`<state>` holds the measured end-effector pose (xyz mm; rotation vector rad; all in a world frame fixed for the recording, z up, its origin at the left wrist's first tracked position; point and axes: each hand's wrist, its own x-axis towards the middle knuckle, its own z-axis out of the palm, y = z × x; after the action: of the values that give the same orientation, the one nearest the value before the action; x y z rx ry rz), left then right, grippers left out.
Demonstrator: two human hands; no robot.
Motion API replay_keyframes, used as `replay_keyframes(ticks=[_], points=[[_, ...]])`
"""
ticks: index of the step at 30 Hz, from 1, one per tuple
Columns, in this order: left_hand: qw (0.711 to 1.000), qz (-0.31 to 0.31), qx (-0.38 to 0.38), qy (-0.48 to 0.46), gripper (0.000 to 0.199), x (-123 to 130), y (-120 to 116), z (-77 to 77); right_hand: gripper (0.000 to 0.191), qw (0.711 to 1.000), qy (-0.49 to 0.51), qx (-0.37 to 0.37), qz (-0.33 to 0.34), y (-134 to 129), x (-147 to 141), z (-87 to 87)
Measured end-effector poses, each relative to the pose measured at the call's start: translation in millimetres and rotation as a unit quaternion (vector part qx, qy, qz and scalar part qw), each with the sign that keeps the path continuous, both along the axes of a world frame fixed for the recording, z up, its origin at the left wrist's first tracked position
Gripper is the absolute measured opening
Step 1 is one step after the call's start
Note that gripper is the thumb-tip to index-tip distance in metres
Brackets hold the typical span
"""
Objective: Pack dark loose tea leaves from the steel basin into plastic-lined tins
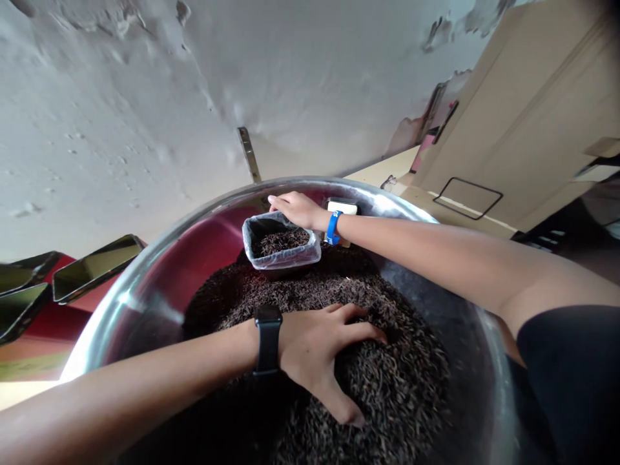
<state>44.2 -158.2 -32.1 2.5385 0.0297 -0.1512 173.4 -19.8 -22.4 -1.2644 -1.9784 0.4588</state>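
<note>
Dark, dry, twisted leaves that look like loose tea lie heaped in a large round metal basin. My left hand, with a black watch on its wrist, rests palm down on the heap, fingers spread and the tips partly sunk in the leaves. A small box lined with clear plastic stands on the far side of the heap, partly filled with the same leaves. Over its back rim lies my right hand, wearing a blue wristband; it grips the rim, with some fingers hidden behind.
Behind my right wrist is a small white-topped object, partly hidden. Open red tins stand left of the basin. A peeling wall rises behind, and a large cardboard box is at the right.
</note>
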Motion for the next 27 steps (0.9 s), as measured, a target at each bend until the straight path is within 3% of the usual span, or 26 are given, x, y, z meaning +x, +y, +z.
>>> replay_keyframes(ticks=[11, 19, 27], points=[[1.000, 0.006, 0.012, 0.005, 0.079, -2, -2, 0.9, 0.050, 1.000, 0.003, 0.007, 0.010, 1, 1, -2.5], [0.994, 0.012, 0.064, 0.087, 0.069, 1, -6, 13.4, 0.051, 1.000, 0.006, 0.017, 0.006, 2, 1, -3.9], [0.996, 0.024, 0.061, 0.055, 0.061, 1, -6, 8.3, 0.051, 1.000, 0.002, 0.025, 0.005, 3, 1, -4.1]])
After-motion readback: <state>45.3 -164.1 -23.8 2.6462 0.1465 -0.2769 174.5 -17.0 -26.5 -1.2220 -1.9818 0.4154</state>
